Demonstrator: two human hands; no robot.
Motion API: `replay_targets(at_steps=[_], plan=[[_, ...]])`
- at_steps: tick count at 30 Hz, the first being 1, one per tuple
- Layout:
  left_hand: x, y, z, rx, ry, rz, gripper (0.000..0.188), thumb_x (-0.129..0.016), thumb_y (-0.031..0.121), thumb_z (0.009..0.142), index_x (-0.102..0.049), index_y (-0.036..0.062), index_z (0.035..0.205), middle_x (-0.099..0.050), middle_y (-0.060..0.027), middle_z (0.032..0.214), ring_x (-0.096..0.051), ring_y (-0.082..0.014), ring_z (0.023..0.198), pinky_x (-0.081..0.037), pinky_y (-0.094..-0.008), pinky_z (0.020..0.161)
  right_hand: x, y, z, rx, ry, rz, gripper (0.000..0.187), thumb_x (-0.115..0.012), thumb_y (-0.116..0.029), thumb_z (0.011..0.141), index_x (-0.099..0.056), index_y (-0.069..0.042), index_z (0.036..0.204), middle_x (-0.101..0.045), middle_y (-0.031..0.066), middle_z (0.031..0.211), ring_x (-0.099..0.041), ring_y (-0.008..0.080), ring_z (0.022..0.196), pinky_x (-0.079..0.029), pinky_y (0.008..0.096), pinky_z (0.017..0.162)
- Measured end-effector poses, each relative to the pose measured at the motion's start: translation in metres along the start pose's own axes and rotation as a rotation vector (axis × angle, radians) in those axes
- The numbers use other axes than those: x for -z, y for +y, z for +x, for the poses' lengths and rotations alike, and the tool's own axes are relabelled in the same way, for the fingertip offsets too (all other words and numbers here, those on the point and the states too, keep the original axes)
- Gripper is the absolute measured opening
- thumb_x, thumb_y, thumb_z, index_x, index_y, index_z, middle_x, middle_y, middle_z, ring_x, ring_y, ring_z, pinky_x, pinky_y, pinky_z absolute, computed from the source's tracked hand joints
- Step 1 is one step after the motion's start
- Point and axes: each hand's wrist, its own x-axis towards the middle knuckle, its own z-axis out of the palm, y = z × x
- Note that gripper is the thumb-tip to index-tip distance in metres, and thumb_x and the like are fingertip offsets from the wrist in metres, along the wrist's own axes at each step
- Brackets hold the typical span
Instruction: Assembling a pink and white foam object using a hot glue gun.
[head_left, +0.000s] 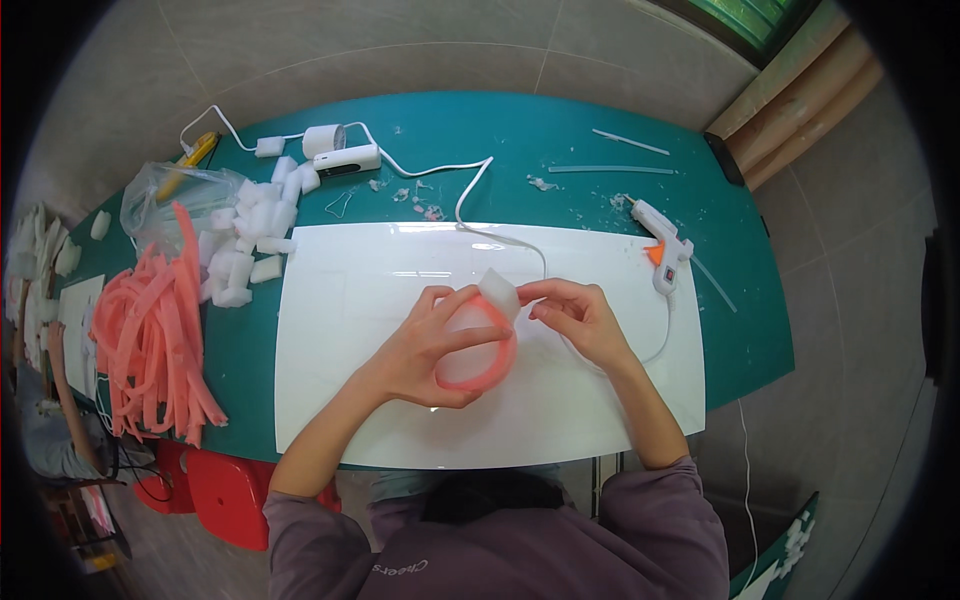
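A loop of pink foam strip (477, 384) is held above the white board by my left hand (430, 345). The thumb runs along its near side, and the other fingers spread over and across the ring. A white foam block (499, 293) sits against the ring's far edge, beside my left fingertips. At the right of that block is my right hand (580, 318), its index fingertip touching or very near the foam. Thumb and index look slightly apart, with the other fingers curled. Whether the block is stuck to the ring cannot be made out.
A white glue gun (656, 232) with an orange trigger lies at the right, its cord trailing over the white board (340, 390). Pink foam strips (150, 340) and white foam blocks (240, 250) are piled left. Clear glue sticks (610, 170) and a white corded device (347, 160) lie farther back.
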Motion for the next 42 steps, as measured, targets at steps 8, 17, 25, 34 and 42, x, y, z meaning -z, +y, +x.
replay_targets(at_steps=[8,17,25,34,42], plan=[[-0.007,-0.005,-0.005,0.035,-0.046,-0.451,0.069,-0.066,0.033,0.049,-0.049,0.017,0.114,-0.035,-0.0152,0.123,-0.035,-0.033,0.104,-0.028,-0.0429,0.09,0.005,0.006,-0.003,0.137,-0.021,-0.028,0.021,-0.051,0.004,0.076,-0.059,0.001,0.096,-0.054,0.0044,0.079,-0.048,0.0076,0.069,-0.037,0.0201,0.058],[-0.007,-0.002,-0.004,0.123,-0.136,-0.78,0.073,-0.058,0.051,0.052,-0.048,0.0136,0.114,-0.038,-0.0151,0.121,-0.035,-0.0316,0.113,-0.025,-0.0421,0.093,-0.005,-0.001,-0.002,0.103,-0.001,0.139,0.007,-0.058,0.003,0.073,-0.06,0.002,0.08,-0.05,0.0032,0.074,-0.048,0.0093,0.071,-0.038,0.0222,0.065],[-0.009,0.0,-0.004,0.149,-0.113,-0.814,0.075,-0.056,0.055,0.054,-0.046,0.0114,0.113,-0.038,-0.0139,0.116,-0.035,-0.0303,0.111,-0.026,-0.0407,0.092,-0.009,0.0,0.0,0.06,0.004,0.251,0.006,-0.061,0.001,0.072,-0.054,0.0,0.072,-0.055,0.0105,0.095,-0.052,0.0126,0.081,-0.042,0.0249,0.076],[-0.015,-0.002,-0.007,0.121,-0.073,-0.835,0.074,-0.052,0.055,0.057,-0.043,0.0127,0.117,-0.032,-0.0156,0.119,-0.032,-0.0318,0.113,-0.024,-0.0417,0.092,-0.009,-0.003,-0.005,-0.008,0.026,0.261,0.007,-0.061,0.002,0.072,-0.055,0.001,0.075,-0.056,0.0125,0.096,-0.054,0.0135,0.086,-0.045,0.025,0.074],[-0.014,-0.004,-0.007,0.112,-0.058,-0.855,0.076,-0.051,0.055,0.057,-0.042,0.0121,0.119,-0.032,-0.0157,0.118,-0.033,-0.0312,0.112,-0.026,-0.0409,0.091,-0.013,0.001,-0.006,0.047,0.077,0.215,0.006,-0.061,0.001,0.072,-0.055,0.002,0.075,-0.057,0.0126,0.095,-0.055,0.0132,0.083,-0.046,0.0246,0.074]])
